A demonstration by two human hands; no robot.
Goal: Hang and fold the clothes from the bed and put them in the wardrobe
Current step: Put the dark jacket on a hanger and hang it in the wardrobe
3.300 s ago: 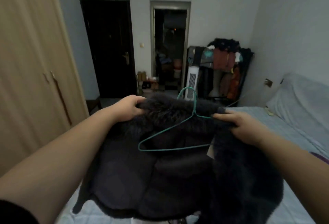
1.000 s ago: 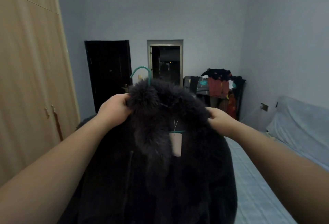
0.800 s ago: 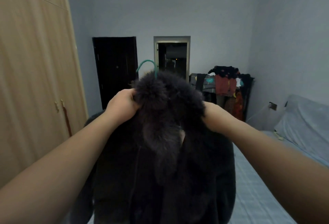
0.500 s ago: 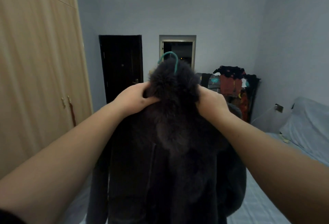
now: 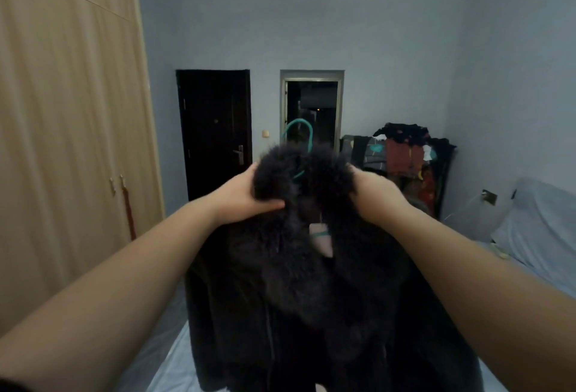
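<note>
A dark furry coat (image 5: 314,304) hangs in front of me on a teal wire hanger (image 5: 300,132), whose hook sticks up above the fur collar. My left hand (image 5: 246,196) grips the left side of the collar. On the right side of the collar my right hand (image 5: 372,196) holds the fur. A pale tag (image 5: 321,237) shows in the gap of the collar. The light wooden wardrobe (image 5: 68,148) stands at the left with its doors closed. The coat's hem hangs over the bed (image 5: 174,357) with its pale blue sheet.
A dark closed door (image 5: 215,132) and an open doorway (image 5: 311,104) are in the far wall. A rack piled with clothes (image 5: 405,157) stands at the back right. A pillow (image 5: 539,223) lies on the bed at the right.
Both hands lifted the coat upright on the hanger and drew together at the collar. The collar has now parted slightly and the tag shows again. My view has turned a little left.
</note>
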